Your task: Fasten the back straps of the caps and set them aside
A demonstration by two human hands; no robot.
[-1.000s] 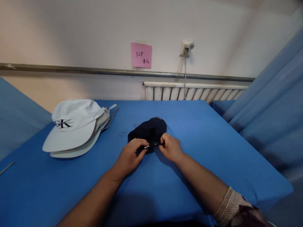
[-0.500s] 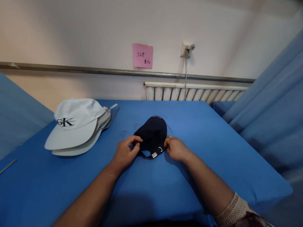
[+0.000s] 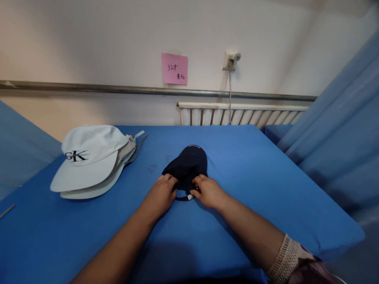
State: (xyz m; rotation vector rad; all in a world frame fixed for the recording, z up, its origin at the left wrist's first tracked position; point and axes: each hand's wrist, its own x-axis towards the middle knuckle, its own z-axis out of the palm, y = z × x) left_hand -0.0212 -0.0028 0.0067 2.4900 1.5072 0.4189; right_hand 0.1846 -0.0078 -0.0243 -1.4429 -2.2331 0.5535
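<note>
A black baseball cap point(image 3: 189, 159) lies on the blue-covered table, its brim pointing away from me and its back strap with a metal buckle point(image 3: 190, 197) nearest me. My left hand point(image 3: 162, 192) grips the cap's left rear edge, fingers on top and thumb beneath. At the other side of the strap opening, my right hand point(image 3: 208, 191) pinches the rear edge beside the buckle and covers part of it. White lettering shows along the brim's far edge.
To the left sits a stack of pale caps point(image 3: 91, 157), the top one with black letters. A thin stick point(image 3: 7, 211) lies at the far left. Behind the table point(image 3: 254, 165) are a radiator point(image 3: 237, 114) and a metal rail; blue curtains hang at both sides.
My right hand has moved left from the cap's right side onto its rear edge by the buckle. My left hand has closed more firmly on the left rear edge.
</note>
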